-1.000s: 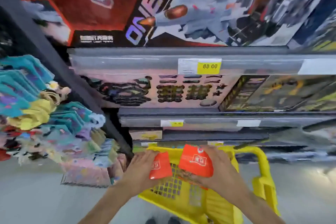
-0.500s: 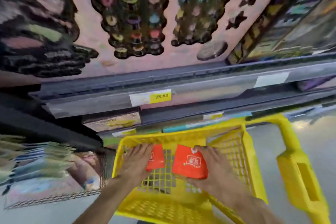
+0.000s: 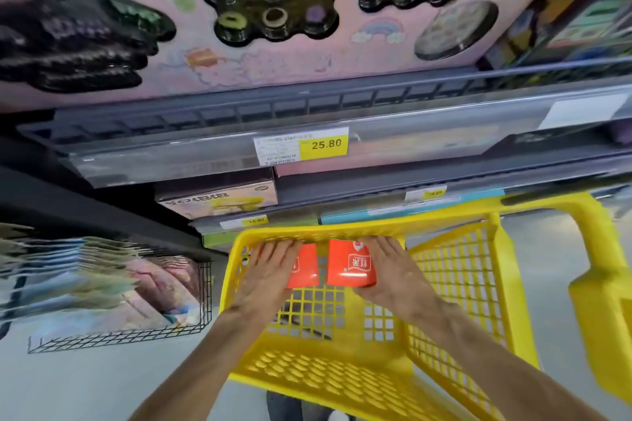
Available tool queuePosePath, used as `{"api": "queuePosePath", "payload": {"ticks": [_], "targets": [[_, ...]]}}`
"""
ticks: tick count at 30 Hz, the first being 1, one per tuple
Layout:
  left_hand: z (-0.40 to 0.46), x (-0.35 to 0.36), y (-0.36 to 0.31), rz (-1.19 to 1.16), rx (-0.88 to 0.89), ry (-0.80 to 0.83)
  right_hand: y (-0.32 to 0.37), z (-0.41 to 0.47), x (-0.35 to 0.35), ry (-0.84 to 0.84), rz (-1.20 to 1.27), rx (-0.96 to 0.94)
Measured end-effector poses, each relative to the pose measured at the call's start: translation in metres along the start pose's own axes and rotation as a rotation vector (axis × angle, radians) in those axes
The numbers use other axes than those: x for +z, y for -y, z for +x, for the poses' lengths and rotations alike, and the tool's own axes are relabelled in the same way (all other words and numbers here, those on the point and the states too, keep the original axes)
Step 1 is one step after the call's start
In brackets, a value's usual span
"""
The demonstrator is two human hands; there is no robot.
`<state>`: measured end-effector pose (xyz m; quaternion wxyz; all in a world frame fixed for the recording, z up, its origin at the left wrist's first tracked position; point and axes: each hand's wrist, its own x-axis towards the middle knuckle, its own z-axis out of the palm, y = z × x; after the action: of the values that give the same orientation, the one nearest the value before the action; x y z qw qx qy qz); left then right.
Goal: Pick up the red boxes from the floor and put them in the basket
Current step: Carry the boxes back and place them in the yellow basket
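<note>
Head view looks down into a yellow basket (image 3: 455, 287) whose mesh floor and walls are bare apart from two red boxes. The left red box (image 3: 305, 267) and the right red box (image 3: 350, 263) sit side by side at the far end of the basket, against its far wall, a narrow gap between them. Each box runs its long axis away from the person, toward the shelf (image 3: 205, 154); the right one shows a white label with its characters upside down to the camera, so its top end points toward the person. The left box's label is mostly hidden.

The left hand (image 3: 268, 275) lies over the left box with fingers stretched forward and slightly spread, covering its left half. The right hand (image 3: 390, 273) wraps the right box's outer side, fingers extended along it and close together, thumb under its near edge. Whether the boxes rest on the mesh or hang in the hands cannot be told.

One price tag (image 3: 301, 146) reading 25.80 is clipped to the shelf edge above.
</note>
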<state>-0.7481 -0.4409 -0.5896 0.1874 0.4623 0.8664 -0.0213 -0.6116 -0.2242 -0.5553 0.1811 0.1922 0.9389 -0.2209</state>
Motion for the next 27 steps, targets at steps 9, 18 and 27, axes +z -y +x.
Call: {"api": "queuePosePath", "payload": {"ticks": [9,18,27], "targets": [[-0.004,0.007,0.001,0.012,0.021,-0.041,-0.005,0.026,0.041,0.079,0.035,-0.078],[-0.002,0.010,-0.008,0.085,-0.038,-0.028,-0.014,0.029,0.064,-0.004,-0.039,-0.125],[-0.015,-0.004,-0.012,0.077,-0.034,0.016,-0.008,0.016,0.059,-0.010,-0.169,-0.061]]}}
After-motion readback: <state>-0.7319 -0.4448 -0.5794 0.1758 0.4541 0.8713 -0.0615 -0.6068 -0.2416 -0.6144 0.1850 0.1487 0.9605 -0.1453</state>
